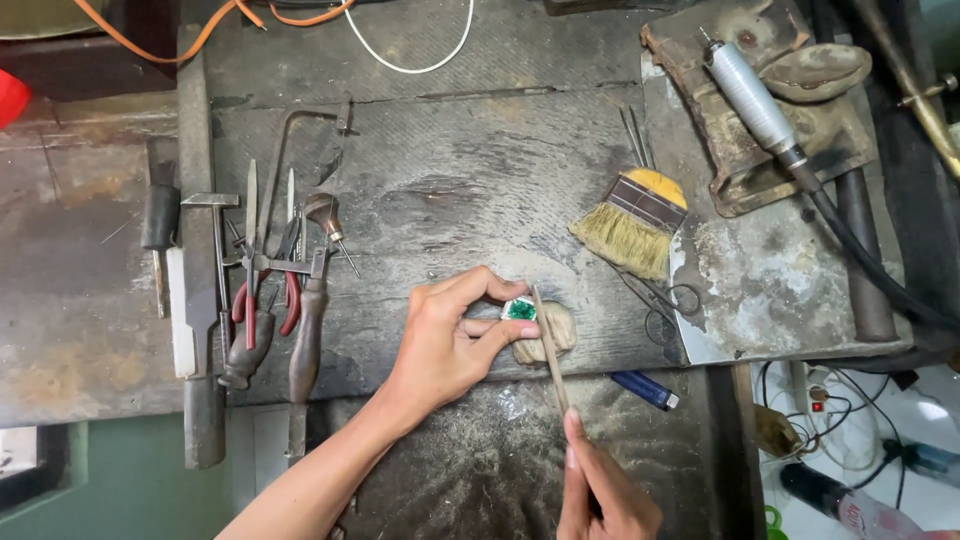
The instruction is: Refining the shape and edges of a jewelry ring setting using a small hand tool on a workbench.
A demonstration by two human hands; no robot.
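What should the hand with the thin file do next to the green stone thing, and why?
Probably stroke the file gently along the green-stone piece's edge: the left hand pinches it on the wooden peg, and the right hand already rests the file tip there.

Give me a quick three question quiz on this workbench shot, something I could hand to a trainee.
1. What does the left hand pinch?
2. True or false: the right hand holds the yellow brush.
3. Which lies nearest the right hand: A the blue lighter, B the red-handled pliers, C the rotary handpiece?

Key
1. A small piece set with a green stone, held against a worn bench peg.
2. False; it holds a thin file, and the brush lies on the bench.
3. A.
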